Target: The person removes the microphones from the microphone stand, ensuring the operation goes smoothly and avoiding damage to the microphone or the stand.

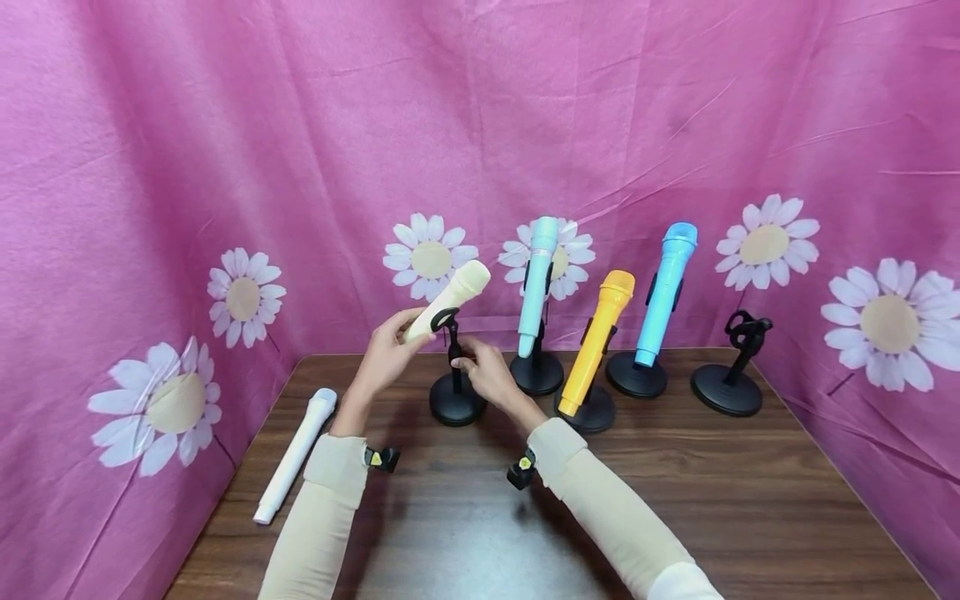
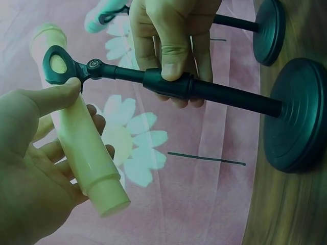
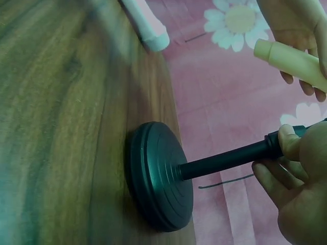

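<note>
A cream microphone lies tilted in the ring clip of a black desk stand, its head up and to the right. Around its lower body my left hand grips it; in the left wrist view the thumb lies beside the clip. My right hand holds the stand's upright pole, with the thumb pressed on the thicker collar. The stand's round base rests on the table. Whether the microphone is fully seated in the clip I cannot tell.
A white microphone lies on the wooden table at left. To the right, mint, orange and blue microphones sit in black stands. A bare stand is far right. Pink flowered cloth hangs behind.
</note>
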`<state>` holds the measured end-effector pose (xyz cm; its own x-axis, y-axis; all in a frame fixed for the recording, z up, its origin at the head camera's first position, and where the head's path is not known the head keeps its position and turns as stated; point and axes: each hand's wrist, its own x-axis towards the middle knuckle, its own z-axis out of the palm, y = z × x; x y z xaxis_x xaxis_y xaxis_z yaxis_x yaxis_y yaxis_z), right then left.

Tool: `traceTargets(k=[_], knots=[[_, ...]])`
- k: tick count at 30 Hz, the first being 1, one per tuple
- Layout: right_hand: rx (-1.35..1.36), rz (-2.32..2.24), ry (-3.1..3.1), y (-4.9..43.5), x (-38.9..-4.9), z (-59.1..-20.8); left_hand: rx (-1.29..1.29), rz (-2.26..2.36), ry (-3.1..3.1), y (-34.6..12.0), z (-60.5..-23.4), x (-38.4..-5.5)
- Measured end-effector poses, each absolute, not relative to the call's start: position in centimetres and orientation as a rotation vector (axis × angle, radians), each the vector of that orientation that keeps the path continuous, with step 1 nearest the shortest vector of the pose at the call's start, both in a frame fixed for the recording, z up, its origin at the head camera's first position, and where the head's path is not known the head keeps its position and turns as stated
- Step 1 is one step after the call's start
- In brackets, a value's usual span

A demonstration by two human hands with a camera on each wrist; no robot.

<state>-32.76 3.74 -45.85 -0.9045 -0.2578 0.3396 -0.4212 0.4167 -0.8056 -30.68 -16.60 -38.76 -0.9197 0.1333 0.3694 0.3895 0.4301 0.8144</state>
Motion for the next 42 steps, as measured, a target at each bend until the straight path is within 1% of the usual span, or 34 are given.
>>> traceTargets(k=[10,22,33,42], knots=[[0.711,1.443,-2.423,4.7,-29.7,-45.2,-0.466,-1.537,-2.415,-17.0,-38.4,-27.5],[0.829,1.465,-2.405,7.4,-25.7,-44.3,-0.583,-1.572,-2.408,-16.0,-37.7,-24.0],[0.827,1.392,-2.452,10.2,-22.6,-44.1,-0.683,-1.525,-2.411,-13.9,-37.8,-21.8],[0.817,1.272,-2.448,12.1,-21.0,-44.4,-0.776,-1.511,-2.394,-12.0,-38.3,-21.1]])
